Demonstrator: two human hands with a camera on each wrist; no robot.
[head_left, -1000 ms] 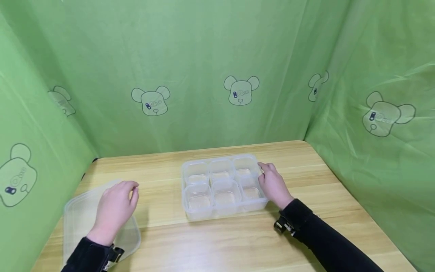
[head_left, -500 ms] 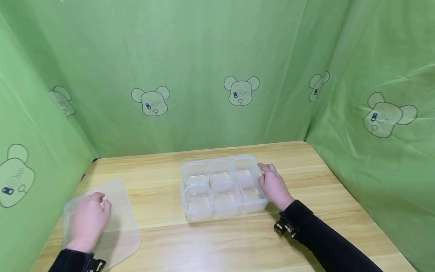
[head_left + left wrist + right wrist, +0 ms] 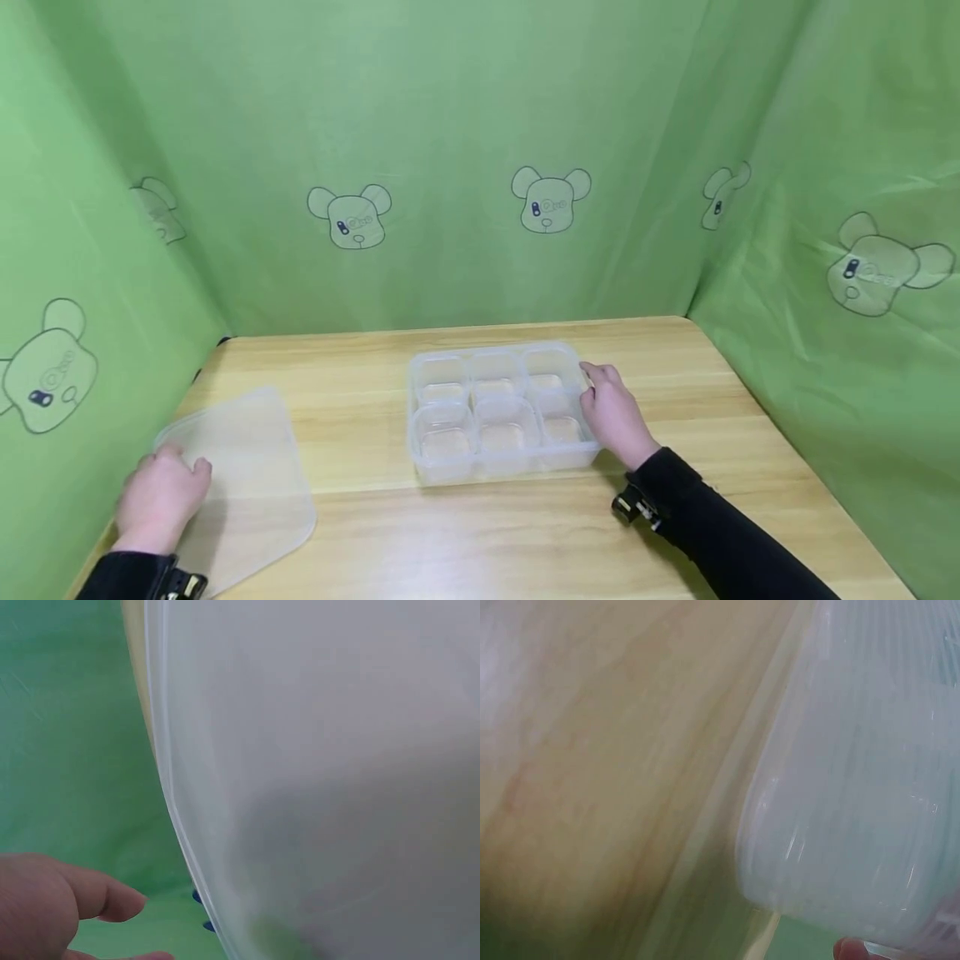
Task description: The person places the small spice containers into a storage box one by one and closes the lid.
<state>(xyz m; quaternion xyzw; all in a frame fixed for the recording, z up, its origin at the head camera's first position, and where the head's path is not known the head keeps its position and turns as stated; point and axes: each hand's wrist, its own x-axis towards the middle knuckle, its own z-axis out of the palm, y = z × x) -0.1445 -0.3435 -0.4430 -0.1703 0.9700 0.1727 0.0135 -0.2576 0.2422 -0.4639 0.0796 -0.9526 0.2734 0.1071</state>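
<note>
A clear plastic storage box (image 3: 472, 472) stands on the table with several small square tubs (image 3: 507, 417) inside, none showing any contents. At its right end my right hand (image 3: 619, 423) grips the rim; in the right wrist view one fingertip (image 3: 850, 949) shows against the lower edge of the box wall (image 3: 832, 795). To the left lies a flat translucent lid (image 3: 255, 475) with rounded corners. My left hand (image 3: 162, 497) is over the lid's left edge, thumb and fingers parted. Seen from the left wrist, its fingers (image 3: 112, 900) are apart from the lid's rim (image 3: 171, 796).
The wooden table (image 3: 450, 542) is enclosed at the back and sides by green cloth (image 3: 450, 275) printed with bear heads. The left cloth wall (image 3: 97, 250) comes close to the lid and left hand. Bare table lies between lid and box.
My left hand has moved left and down across the lid to its left edge. The right hand stays at the box's end. The head view has shifted slightly.
</note>
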